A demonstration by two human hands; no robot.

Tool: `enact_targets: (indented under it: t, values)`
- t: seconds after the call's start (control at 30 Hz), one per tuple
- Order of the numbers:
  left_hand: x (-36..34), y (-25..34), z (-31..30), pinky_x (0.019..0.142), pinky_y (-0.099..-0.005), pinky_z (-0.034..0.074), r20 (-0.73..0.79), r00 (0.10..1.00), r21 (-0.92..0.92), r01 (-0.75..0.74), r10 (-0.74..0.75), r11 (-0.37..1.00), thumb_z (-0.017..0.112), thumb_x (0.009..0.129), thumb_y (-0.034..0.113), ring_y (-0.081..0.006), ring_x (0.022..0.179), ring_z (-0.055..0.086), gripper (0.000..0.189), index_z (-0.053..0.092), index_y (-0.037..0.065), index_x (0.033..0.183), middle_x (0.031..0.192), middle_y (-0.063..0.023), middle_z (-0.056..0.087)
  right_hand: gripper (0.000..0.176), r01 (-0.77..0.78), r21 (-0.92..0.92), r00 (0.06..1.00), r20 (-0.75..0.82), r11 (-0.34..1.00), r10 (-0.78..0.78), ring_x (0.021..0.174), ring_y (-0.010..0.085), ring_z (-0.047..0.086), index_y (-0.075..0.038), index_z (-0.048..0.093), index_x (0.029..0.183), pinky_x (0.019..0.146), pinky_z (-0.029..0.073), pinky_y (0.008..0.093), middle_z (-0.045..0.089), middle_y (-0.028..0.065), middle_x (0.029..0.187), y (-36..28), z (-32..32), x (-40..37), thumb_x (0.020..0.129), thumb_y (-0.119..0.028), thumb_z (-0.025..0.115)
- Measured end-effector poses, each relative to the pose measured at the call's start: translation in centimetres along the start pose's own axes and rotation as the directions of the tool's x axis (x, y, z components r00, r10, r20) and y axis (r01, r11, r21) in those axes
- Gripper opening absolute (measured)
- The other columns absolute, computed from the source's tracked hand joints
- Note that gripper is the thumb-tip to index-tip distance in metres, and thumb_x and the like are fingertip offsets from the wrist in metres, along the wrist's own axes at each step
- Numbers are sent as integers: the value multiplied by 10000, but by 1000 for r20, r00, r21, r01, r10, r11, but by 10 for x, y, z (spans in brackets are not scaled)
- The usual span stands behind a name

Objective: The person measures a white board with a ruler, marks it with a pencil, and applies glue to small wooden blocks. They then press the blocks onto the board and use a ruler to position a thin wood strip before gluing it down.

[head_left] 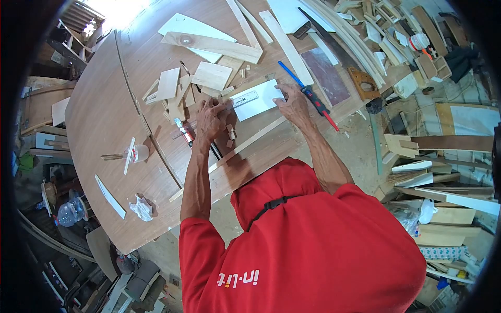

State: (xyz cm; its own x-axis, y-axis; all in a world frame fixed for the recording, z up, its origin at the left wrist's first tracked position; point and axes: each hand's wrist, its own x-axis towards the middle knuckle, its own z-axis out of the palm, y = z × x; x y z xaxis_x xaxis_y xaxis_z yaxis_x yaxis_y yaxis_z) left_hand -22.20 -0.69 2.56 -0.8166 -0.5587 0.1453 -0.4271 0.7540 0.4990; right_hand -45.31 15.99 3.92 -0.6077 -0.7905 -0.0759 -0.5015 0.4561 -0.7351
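Observation:
A white rectangular board (259,110) lies on the wooden table, with a small clear ruler (245,99) across its left part. My left hand (210,119) is closed, its fingertips at the ruler's left end. At the board's right end, my right hand (293,104) grips the edge between thumb and fingers. Small wooden blocks (230,134) sit just right of my left wrist. A knife-like tool with a red and silver body (183,132) lies left of that wrist, partly beside another clear strip. Beyond my right hand rests a blue, black and red tool (312,98).
Wood offcuts (168,83) and long boards (214,48) cover the table's far side. A handsaw's wooden handle (364,83) is at the right edge. On the left stand a small cup with sticks (140,153) and a crumpled white wad (141,208). A long strip (250,140) runs near the front edge.

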Motion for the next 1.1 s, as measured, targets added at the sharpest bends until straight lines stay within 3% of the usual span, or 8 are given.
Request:
enact_targets:
  t: [0.13,0.47,0.7,0.77,0.8,0.87,1.1]
  values:
    - [1,1,1,924,-425,392,-7,999,6,33,-32,999,681,795,189,-310,948,564,347,727,204,1138,1000,-150,640,444,-19,31,1000,-2,999,19,1025,311,596,-70,655,1194,914,485,405,603,188,1154,-2,0,-2,768,-180,713]
    - [4,-7,3,912,-423,402,-18,996,-59,-93,92,994,672,766,165,-304,976,573,312,715,136,1074,996,-126,659,444,5,60,1000,-20,998,-4,998,311,605,-69,661,1193,894,486,406,620,185,1094,-1,-1,-2,763,-169,713]
    - [2,-4,1,909,-415,410,-57,993,-38,-101,99,994,683,753,173,-307,948,562,325,715,136,1075,1023,-104,659,390,56,61,997,-65,997,-52,1047,306,570,-91,683,1160,900,480,399,614,151,1088,3,3,-4,774,-141,696]
    - [3,-4,4,911,-414,411,-53,996,-37,-80,78,996,683,753,177,-311,945,557,327,717,135,1075,1027,-102,658,332,146,-210,979,-107,967,-171,1044,296,553,-118,711,1107,895,485,383,601,120,1065,-6,1,-5,776,-129,699]
    - [3,-3,3,913,-412,412,-46,997,-36,-59,58,998,683,752,182,-315,943,553,329,718,135,1076,1030,-100,658,332,147,-206,980,-104,967,-171,1044,296,553,-118,711,1107,895,485,383,601,120,1065,-9,2,-4,776,-129,699]
    - [2,-3,0,914,-411,414,-32,997,-41,-64,63,997,681,752,188,-316,947,550,329,720,137,1074,1033,-98,658,302,364,-240,916,-82,900,-393,1035,288,544,-146,730,1069,885,492,400,584,97,1052,-17,7,-2,767,-129,710]
    - [1,3,-1,913,-407,419,-67,997,-24,-42,40,999,682,752,203,-309,969,535,323,727,139,1065,1032,-92,653,334,311,-200,948,-4,929,-318,1064,295,517,-189,726,1105,890,493,454,560,93,1103,-16,25,4,772,-161,707]
